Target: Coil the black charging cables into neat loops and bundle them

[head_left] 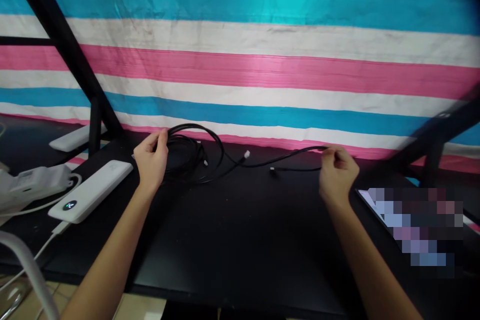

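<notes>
My left hand [153, 156] is closed around loops of a black cable [214, 135], above the table's left side. My right hand [338, 172] pinches the same dark cabling at the right, and a short end hangs from it with a small connector [272, 169] pointing left. Between the hands the cable runs in a low, slack curve. A light-coloured plug [246, 154] sticks up near the middle. More coiled black cable [183, 157] lies on the table beside my left hand, with small connector tips showing. Whether these are one cable or several, I cannot tell.
At the left, a white power bank [92, 191] with a lit display has a white cable plugged in. White adapters [37, 182] and another white block [73, 138] are nearby. A pixelated screen [416, 230] lies right. Black frame legs [71, 55] and a striped sheet [262, 70] stand behind.
</notes>
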Demonstrator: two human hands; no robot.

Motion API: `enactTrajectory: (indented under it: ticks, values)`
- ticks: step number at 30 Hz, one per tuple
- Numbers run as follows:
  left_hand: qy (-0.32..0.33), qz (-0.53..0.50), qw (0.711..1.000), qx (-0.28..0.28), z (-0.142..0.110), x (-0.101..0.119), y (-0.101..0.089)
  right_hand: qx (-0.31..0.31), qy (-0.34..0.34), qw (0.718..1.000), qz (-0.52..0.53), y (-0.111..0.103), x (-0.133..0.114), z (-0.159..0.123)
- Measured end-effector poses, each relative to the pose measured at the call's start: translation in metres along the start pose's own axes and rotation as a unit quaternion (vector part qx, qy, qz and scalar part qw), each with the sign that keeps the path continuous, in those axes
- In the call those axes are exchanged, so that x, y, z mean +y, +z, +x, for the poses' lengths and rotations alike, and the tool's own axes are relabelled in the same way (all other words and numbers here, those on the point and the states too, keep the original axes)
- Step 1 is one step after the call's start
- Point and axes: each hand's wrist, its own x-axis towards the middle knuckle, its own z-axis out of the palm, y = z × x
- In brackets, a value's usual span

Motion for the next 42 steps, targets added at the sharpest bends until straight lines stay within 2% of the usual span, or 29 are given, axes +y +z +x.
enactTrajectory:
  ticks: [3, 5, 8, 11, 14, 17, 22, 26, 28, 30, 32, 35, 37, 39, 42]
  values:
    - [0.044, 0.066, 0.996, -0.045, -0.004, 0.001, 0.000, 0.075, 0.022, 0.996, 0.044, -0.001, 0.011, 0.007]
    - [0.043, 0.067, 0.994, -0.070, -0.007, 0.006, 0.001, 0.074, 0.025, 0.995, 0.066, 0.000, 0.012, 0.007]
    - [0.047, 0.070, 0.992, -0.098, -0.013, 0.017, 0.003, 0.016, 0.017, 0.996, 0.083, 0.004, 0.005, 0.003]
    - [0.046, 0.073, 0.986, -0.143, -0.018, 0.028, 0.006, -0.067, -0.011, 0.993, 0.094, 0.006, -0.009, -0.003]
    - [0.015, 0.038, 0.976, -0.215, -0.023, 0.032, 0.010, -0.155, -0.055, 0.981, 0.102, 0.007, -0.026, -0.009]
    - [-0.025, -0.016, 0.955, -0.296, -0.029, 0.034, 0.019, -0.214, -0.084, 0.968, 0.104, 0.010, -0.043, -0.014]
    - [-0.048, -0.101, 0.911, -0.396, -0.034, 0.055, 0.042, -0.273, -0.101, 0.952, 0.098, 0.033, -0.068, -0.015]
    - [-0.136, -0.167, 0.856, -0.471, -0.039, 0.071, 0.055, -0.250, -0.106, 0.960, 0.068, 0.054, -0.084, -0.010]
    - [-0.152, -0.161, 0.864, -0.453, -0.039, 0.070, 0.056, -0.235, -0.104, 0.965, 0.060, 0.058, -0.084, -0.009]
    - [-0.155, -0.158, 0.879, -0.423, -0.038, 0.065, 0.052, -0.261, -0.100, 0.959, 0.055, 0.059, -0.077, -0.010]
    - [-0.181, -0.182, 0.868, -0.424, -0.036, 0.058, 0.046, -0.312, -0.078, 0.945, 0.062, 0.059, -0.064, -0.016]
    - [-0.219, -0.261, 0.842, -0.419, -0.035, 0.053, 0.038, -0.371, 0.020, 0.921, 0.114, 0.057, -0.046, -0.029]
    - [-0.239, -0.317, 0.835, -0.380, -0.034, 0.054, 0.036, -0.412, 0.104, 0.889, 0.172, 0.056, -0.043, -0.039]
    - [-0.269, -0.362, 0.831, -0.327, -0.035, 0.057, 0.037, -0.444, 0.196, 0.838, 0.251, 0.054, -0.047, -0.046]
    - [-0.311, -0.395, 0.821, -0.270, -0.039, 0.059, 0.045, -0.414, 0.326, 0.772, 0.355, 0.052, -0.062, -0.052]
